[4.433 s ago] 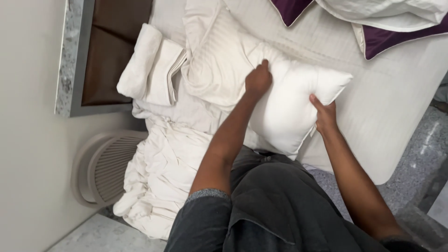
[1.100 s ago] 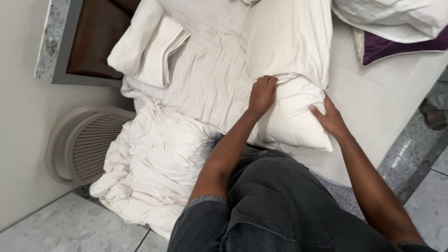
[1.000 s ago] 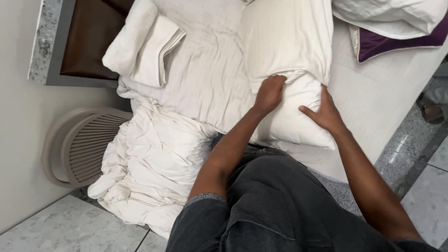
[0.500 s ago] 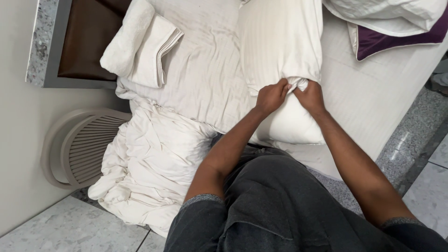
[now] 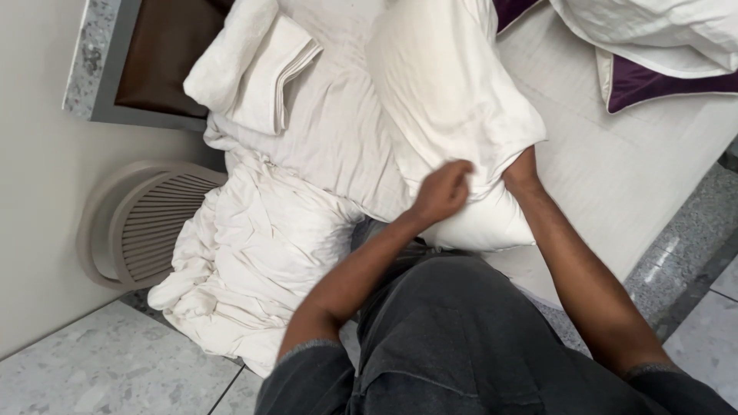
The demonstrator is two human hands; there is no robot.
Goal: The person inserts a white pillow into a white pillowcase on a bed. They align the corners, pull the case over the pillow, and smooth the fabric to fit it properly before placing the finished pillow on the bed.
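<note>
A white pillow (image 5: 480, 223) lies at the near edge of the bed, its lower end bare. A cream pillowcase (image 5: 442, 84) covers its upper part and stretches up the frame. My left hand (image 5: 443, 190) grips the open edge of the pillowcase on the pillow's left side. My right hand (image 5: 523, 170) holds the same edge on the right, fingers tucked under the fabric. Both forearms reach out from dark grey sleeves.
Crumpled white sheets (image 5: 246, 261) hang off the bed to the floor. Folded white linen (image 5: 250, 65) lies by a brown bedside unit (image 5: 157, 58). A round ribbed bin (image 5: 138, 223) stands by the wall. A purple-trimmed cushion (image 5: 653, 81) lies at the top right on the mattress (image 5: 615, 169).
My hands have come together from the pillow's sides onto the pillowcase edge. The case now covers more of the pillow, which stands more upright than before.
</note>
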